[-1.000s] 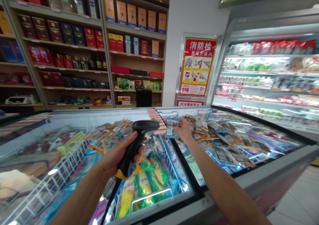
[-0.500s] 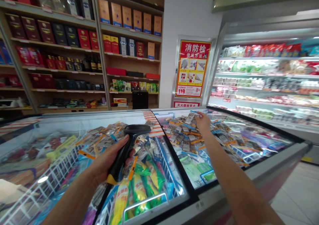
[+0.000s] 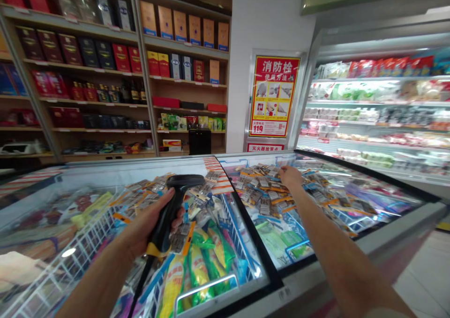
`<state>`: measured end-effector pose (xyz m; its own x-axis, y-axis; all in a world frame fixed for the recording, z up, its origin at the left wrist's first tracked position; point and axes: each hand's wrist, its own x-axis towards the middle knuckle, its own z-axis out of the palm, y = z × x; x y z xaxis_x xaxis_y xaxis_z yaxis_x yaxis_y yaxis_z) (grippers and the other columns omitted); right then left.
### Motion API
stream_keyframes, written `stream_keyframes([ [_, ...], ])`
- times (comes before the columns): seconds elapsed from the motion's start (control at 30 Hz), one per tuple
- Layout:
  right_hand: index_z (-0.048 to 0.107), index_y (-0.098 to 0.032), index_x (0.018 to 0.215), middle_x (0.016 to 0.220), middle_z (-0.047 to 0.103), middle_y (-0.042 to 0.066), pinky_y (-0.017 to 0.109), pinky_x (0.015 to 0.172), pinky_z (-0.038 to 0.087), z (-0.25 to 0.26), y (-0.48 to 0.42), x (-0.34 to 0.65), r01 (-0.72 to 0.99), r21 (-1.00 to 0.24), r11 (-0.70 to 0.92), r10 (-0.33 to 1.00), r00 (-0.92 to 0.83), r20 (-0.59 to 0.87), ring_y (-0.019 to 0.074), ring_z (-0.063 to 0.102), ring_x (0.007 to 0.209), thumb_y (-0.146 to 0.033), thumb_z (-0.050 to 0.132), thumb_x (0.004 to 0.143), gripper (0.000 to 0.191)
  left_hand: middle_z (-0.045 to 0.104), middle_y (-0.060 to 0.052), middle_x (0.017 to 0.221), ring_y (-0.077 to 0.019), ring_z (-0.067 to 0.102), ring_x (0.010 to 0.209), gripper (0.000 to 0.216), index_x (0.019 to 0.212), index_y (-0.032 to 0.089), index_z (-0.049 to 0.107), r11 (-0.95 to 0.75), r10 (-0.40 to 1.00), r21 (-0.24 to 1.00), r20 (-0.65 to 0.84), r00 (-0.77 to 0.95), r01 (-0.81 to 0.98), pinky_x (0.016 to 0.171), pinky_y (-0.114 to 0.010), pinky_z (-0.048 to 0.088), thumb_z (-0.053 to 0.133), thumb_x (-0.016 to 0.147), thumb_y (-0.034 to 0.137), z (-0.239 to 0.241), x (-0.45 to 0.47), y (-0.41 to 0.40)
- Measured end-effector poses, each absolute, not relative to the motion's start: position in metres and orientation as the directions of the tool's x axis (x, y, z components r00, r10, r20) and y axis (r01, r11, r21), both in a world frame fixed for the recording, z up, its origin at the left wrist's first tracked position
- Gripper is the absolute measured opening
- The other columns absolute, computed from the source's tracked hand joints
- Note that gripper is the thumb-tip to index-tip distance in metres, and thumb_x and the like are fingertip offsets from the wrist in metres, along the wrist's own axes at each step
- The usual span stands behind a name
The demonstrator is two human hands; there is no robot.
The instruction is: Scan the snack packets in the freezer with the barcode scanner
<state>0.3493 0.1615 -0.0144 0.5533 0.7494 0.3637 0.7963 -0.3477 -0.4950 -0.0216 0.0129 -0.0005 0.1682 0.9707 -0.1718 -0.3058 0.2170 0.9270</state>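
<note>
A black barcode scanner [image 3: 168, 215] with a yellow band and a cable is gripped in my left hand [image 3: 154, 224], its head pointing away from me. Under that hand is a small packet [image 3: 183, 238] with an orange edge; whether the hand touches it is unclear. My right hand [image 3: 291, 176] reaches over a pile of small dark packets [image 3: 265, 198] with blue and orange edges on the right freezer lid. Its fingers are closed at the edge of a small packet [image 3: 273, 170], and the fingertips are partly hidden.
The glass-topped chest freezer [image 3: 286, 280] spans the front, with more packets [image 3: 140, 196] on its left lid. Under the glass are a white wire basket [image 3: 80, 247] and bagged corn [image 3: 198, 266]. Boxed goods fill shelves [image 3: 186, 81] behind; a lit refrigerated display [image 3: 376, 100] stands right.
My right hand has lowered the small packet onto the pile. My left hand has shifted slightly left with the scanner. The view has moved a little.
</note>
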Motion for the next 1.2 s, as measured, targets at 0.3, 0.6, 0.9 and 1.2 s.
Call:
stream_keyframes([
  [0.3, 0.063, -0.02, 0.096, 0.1, 0.059, 0.014, 0.05, 0.074, 0.038, 0.0, 0.153, 0.344, 0.832, -0.433, -0.346, 0.788, 0.508, 0.348, 0.033, 0.051, 0.095, -0.03, 0.039, 0.075, 0.033, 0.053, -0.001, 0.054, -0.007, 0.045, 0.039, 0.028, 0.085, 0.013, 0.054, 0.215, 0.974, 0.917, -0.178, 0.137, -0.337, 0.035, -0.017, 0.037, 0.048, 0.074, 0.039, 0.005, -0.02, 0.009],
  [0.6, 0.064, -0.012, 0.089, 0.091, 0.061, 0.016, 0.037, 0.076, 0.039, -0.013, 0.142, 0.206, 0.967, -0.237, 0.096, 0.895, 0.021, 0.446, 0.0266, 0.052, 0.091, -0.043, 0.031, 0.079, 0.046, 0.052, 0.0, 0.052, -0.0074, 0.045, 0.038, 0.027, 0.087, 0.014, 0.053, 0.19, 0.98, 0.925, -0.159, 0.119, -0.328, 0.034, -0.017, 0.037, 0.045, 0.075, 0.038, 0.009, -0.017, 0.005],
  [0.9, 0.05, -0.026, 0.11, 0.113, 0.053, 0.003, 0.032, 0.08, 0.037, -0.037, 0.15, 0.13, 0.856, -0.105, 0.506, 0.835, -0.457, 0.307, 0.0193, 0.047, 0.103, -0.023, 0.042, 0.076, 0.035, 0.052, 0.0, 0.053, -0.0071, 0.045, 0.038, 0.028, 0.082, 0.014, 0.052, 0.197, 0.978, 0.93, -0.164, 0.128, -0.31, 0.034, -0.017, 0.036, 0.044, 0.075, 0.041, 0.005, -0.017, 0.007],
  [1.2, 0.058, -0.013, 0.098, 0.102, 0.058, 0.017, 0.043, 0.075, 0.038, -0.031, 0.14, 0.148, 0.896, -0.105, 0.431, 0.893, -0.406, 0.194, 0.0323, 0.051, 0.095, -0.036, 0.047, 0.069, 0.039, 0.052, 0.0, 0.052, -0.0066, 0.045, 0.038, 0.031, 0.084, 0.014, 0.052, 0.213, 0.975, 0.925, -0.178, 0.136, -0.314, 0.034, -0.016, 0.036, 0.046, 0.074, 0.042, 0.006, -0.014, 0.007],
])
